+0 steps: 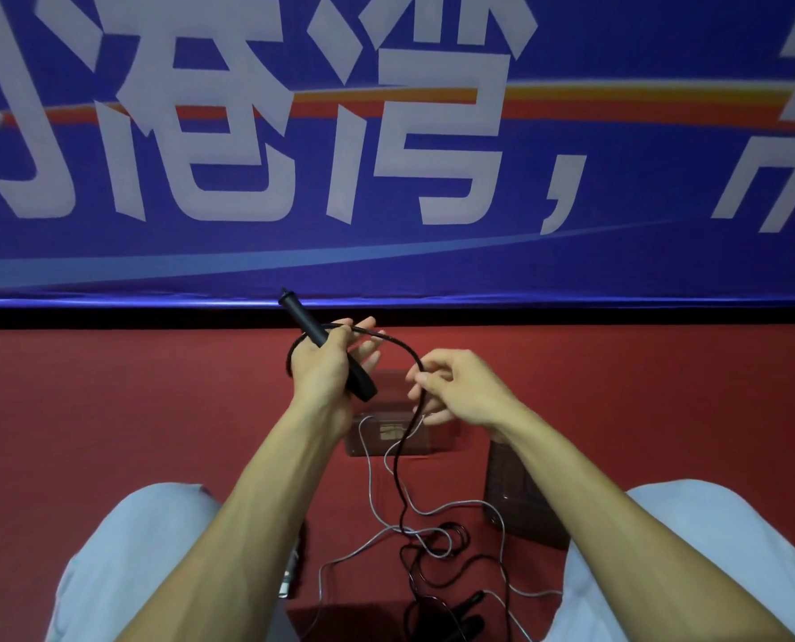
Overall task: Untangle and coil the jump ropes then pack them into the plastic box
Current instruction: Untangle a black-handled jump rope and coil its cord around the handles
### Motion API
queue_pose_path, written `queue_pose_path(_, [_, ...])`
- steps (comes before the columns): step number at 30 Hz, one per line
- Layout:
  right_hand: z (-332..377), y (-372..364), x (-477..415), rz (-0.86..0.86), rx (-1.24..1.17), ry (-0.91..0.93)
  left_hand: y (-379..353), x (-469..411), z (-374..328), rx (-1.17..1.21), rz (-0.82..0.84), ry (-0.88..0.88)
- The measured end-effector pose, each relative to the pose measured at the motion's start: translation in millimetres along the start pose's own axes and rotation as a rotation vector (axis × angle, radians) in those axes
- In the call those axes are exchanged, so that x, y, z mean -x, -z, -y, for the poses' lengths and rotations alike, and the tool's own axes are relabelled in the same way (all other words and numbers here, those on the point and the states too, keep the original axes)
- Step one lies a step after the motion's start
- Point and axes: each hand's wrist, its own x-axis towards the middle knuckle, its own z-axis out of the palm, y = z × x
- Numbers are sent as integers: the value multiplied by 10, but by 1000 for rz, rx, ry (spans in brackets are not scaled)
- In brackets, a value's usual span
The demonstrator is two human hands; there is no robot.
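My left hand (326, 363) grips a black jump-rope handle (307, 324) that points up and to the left, with a loop of black rope over its fingers. The black rope (397, 340) arcs right to my right hand (455, 386), which pinches it between thumb and fingers. From there the rope drops to the red floor and lies tangled with a thin grey rope (455, 505) between my knees. A second black handle (469, 602) lies low on the floor. The clear plastic box (386, 437) sits on the floor under my hands.
A clear lid or tray (520, 507) lies on the red floor to the right of the box, partly under my right forearm. A metallic handle (292, 572) shows by my left knee. A blue banner (386, 178) with large white characters hangs ahead.
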Motion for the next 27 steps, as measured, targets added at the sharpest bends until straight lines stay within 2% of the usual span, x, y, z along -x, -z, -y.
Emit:
queue_pose_path(4, [12, 85, -9, -204, -169, 46, -1, 12, 35, -162, 53, 23])
queue_pose_path(7, [51, 150, -1, -287, -311, 87, -1, 31, 122, -477, 189, 45])
queue_pose_path(9, [94, 180, 2, -327, -422, 91, -1, 80, 174, -753, 316, -23])
queue_pose_path(11, [128, 216, 5, -364, -532, 82, -3, 126, 217, -888, 415, -58])
queue_pose_path(17, [164, 356, 21, -460, -875, 52, -36, 186, 232, -808, 527, 41])
queue_pose_path(22, [155, 402, 17, -500, -1035, 32, -22, 190, 239, -930, 475, -82])
queue_pose_path(27, [131, 399, -19, -491, -1003, 28, -78, 240, 201, -616, 403, -18])
